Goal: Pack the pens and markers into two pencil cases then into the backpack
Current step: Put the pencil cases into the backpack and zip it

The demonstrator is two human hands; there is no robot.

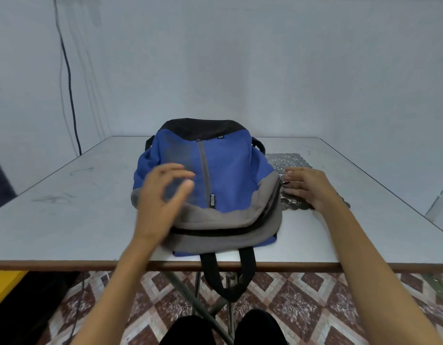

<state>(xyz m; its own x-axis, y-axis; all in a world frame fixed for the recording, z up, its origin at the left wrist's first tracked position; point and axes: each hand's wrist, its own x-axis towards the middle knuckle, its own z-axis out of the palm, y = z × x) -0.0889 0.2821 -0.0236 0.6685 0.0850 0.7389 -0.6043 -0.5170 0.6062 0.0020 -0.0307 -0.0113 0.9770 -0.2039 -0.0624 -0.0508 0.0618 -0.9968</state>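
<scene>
Doily (282, 159), perhaps crocheted, behind right hand (309, 189)

The backpack (230, 170) is blue, grey and black (black straps too). The desk (78, 207) is pale grey. The floor (302, 307) has red-brown diamonds.

matt cloth backpack (230, 168), lacy doily (285, 160), smooth scuffed table (91, 210)

A blue, grey and black backpack (230, 170) is seen lying flat on the worktop (78, 207), its black carry loop (215, 277) hung over the near edge. The left hand (160, 195), blurred, is held over the backpack's left part with fingers loosely curled, nothing gripped. The right hand (310, 188) is laid on a dark lace mat (282, 160) at the backpack's right edge; whether anything is pinched cannot be told.
</scene>
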